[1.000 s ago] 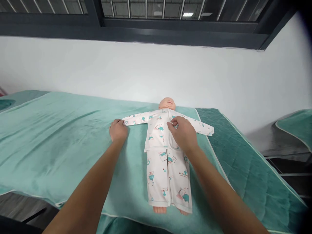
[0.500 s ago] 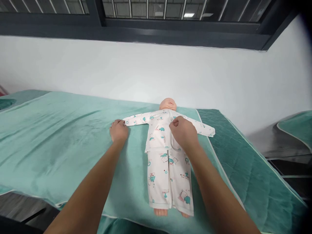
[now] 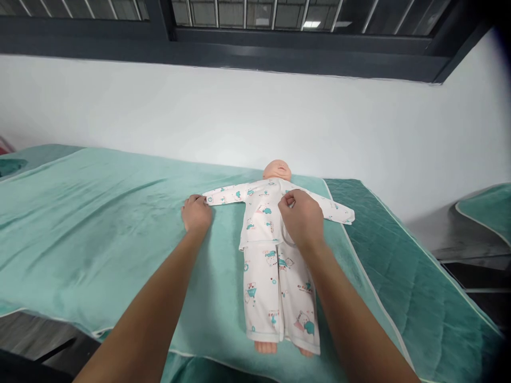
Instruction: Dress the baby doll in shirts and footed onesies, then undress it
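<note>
A baby doll [image 3: 277, 170] lies face up on a light green blanket [image 3: 215, 298], arms spread out sideways. It wears a white printed shirt [image 3: 258, 218] and matching trousers [image 3: 261, 298], with its feet showing below the hems. My left hand [image 3: 196, 214] is closed at the cuff of the sleeve [image 3: 227, 194] on the left and appears to pinch its end. Over the shirt's chest, my right hand [image 3: 301, 215] has thumb and fingers pressed together; what is between them, if anything, cannot be made out. That hand and forearm hide part of the shirt and one trouser leg.
A darker green quilted mattress cover [image 3: 383, 250] shows to the right of the blanket. Behind the bed rises a white wall [image 3: 199, 111] with a dark window frame [image 3: 239, 56] and bars above. Another green cloth [image 3: 489, 210] juts in at the far right.
The whole view has shifted very slightly. Both hands keep nearly the same place against the doll, and the clothes look unchanged.
</note>
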Tool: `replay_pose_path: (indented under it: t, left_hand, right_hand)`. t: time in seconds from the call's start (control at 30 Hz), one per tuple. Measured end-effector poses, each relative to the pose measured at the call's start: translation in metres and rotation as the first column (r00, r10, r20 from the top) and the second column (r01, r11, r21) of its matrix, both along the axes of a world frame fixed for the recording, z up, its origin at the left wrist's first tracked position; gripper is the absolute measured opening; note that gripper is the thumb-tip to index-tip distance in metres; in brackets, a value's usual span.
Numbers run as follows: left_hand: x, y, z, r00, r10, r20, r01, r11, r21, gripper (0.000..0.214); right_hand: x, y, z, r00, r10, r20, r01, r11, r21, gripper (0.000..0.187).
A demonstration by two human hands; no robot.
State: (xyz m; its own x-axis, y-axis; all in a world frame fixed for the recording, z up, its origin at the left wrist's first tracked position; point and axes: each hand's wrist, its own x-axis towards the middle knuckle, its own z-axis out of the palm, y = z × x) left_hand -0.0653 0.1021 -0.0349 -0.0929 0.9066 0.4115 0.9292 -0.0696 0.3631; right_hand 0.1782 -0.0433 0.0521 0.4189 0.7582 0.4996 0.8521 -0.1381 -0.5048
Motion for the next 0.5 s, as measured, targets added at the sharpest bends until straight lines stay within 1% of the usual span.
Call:
replay_pose_path:
  t: [0.1, 0.17, 0.37, 0.5]
  left_hand:
    - [0.0, 0.0, -0.001, 1.0, -0.001, 0.002, 0.001, 1.0, 0.004, 0.039]
    - [0.0, 0.0, -0.001, 1.0, -0.004, 0.003, 0.004, 1.0, 0.008, 0.039]
    - [0.0, -0.001, 0.0, 1.0, -0.009, 0.005, 0.009, 1.0, 0.006, 0.038]
    - [0.0, -0.002, 0.001, 1.0, -0.004, 0.008, 0.004, 1.0, 0.002, 0.038]
  right_hand:
    - [-0.002, 0.0, -0.006, 0.998, 0.039, 0.047, -0.039, 0.999, 0.009, 0.011]
    - [-0.002, -0.001, -0.009, 0.998, 0.044, 0.054, -0.044, 0.999, 0.01, 0.009]
    - [-0.003, -0.003, -0.013, 0.999, 0.023, 0.028, -0.023, 1.0, 0.008, 0.011]
    - [-0.001, -0.002, -0.013, 0.999, 0.048, -0.023, -0.047, 0.999, 0.012, 0.012]
